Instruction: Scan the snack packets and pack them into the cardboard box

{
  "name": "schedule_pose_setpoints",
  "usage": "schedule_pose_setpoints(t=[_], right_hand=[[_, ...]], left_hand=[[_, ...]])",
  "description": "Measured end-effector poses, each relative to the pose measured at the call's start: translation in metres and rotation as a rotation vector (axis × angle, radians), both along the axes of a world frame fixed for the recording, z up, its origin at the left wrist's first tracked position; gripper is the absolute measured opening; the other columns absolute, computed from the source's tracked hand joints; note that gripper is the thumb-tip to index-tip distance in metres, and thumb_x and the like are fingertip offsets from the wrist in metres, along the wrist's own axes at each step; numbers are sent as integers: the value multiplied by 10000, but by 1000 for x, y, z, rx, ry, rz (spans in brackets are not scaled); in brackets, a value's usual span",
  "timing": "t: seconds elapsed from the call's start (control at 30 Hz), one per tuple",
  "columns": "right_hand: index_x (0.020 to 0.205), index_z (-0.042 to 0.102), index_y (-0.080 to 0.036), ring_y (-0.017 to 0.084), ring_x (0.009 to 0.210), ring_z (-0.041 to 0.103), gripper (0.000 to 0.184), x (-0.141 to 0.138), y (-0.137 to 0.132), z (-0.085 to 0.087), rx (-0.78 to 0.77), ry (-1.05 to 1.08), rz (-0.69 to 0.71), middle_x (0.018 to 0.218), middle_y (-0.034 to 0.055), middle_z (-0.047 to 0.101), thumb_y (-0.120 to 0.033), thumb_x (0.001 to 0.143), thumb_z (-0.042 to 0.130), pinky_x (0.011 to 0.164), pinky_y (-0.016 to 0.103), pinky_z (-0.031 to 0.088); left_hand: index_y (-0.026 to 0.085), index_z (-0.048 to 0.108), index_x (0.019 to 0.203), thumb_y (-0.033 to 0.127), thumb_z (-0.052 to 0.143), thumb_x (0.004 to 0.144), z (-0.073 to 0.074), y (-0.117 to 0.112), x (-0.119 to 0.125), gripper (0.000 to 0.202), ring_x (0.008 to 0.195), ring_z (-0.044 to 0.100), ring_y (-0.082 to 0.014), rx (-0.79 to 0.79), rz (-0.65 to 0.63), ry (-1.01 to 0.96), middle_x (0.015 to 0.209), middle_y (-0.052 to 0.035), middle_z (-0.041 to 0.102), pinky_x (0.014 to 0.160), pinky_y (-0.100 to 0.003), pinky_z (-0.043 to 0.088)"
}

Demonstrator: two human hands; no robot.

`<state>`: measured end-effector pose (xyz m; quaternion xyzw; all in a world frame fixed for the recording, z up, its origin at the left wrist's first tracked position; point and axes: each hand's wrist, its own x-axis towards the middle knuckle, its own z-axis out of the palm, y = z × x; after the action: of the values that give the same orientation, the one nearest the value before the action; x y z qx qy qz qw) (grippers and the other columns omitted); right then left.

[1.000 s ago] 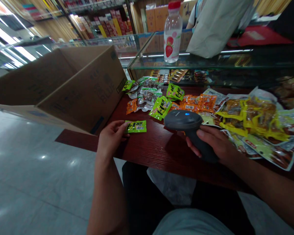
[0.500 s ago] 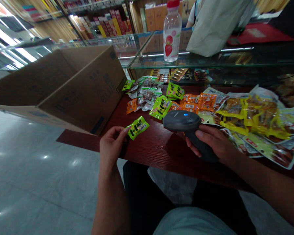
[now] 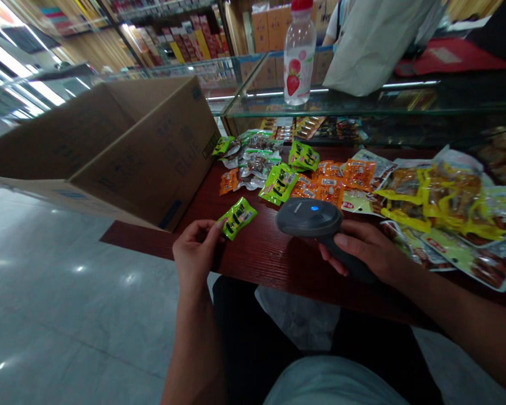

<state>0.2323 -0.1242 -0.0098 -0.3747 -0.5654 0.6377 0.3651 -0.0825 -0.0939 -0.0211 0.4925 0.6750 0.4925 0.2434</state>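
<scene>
Green packet [image 3: 237,218] pinched between the fingers [image 3: 206,228] of the left hand [image 3: 193,253] over the desk [image 3: 261,253], printed face up and steady; barcode scanner [image 3: 310,217] wrapped in curled fingers [image 3: 341,241] of the right hand [image 3: 365,247], nose angled toward the packet, just apart.

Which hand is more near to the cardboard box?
Left: the left hand sits just right of the cardboard box; the right hand is much farther right, holding a barcode scanner.

We see a glossy plastic packet [image 3: 237,218], a matt plastic scanner [image 3: 310,217], a wood-grained counter [image 3: 265,264] and a matt cardboard box [image 3: 152,163].
</scene>
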Motion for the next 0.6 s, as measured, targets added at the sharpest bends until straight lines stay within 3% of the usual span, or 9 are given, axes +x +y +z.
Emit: schedule_pose_setpoints(t=[0.6], right_hand=[[811,680,-184,135,495,566,407,0,0,0,-6,5,3,659,18,645,-557,958,611,477,256,427]], left_hand=[[183,727,806,338,749,774,1,-1,0,160,553,613,-132,-6,-5,61,610,9,668,538,-210,488]])
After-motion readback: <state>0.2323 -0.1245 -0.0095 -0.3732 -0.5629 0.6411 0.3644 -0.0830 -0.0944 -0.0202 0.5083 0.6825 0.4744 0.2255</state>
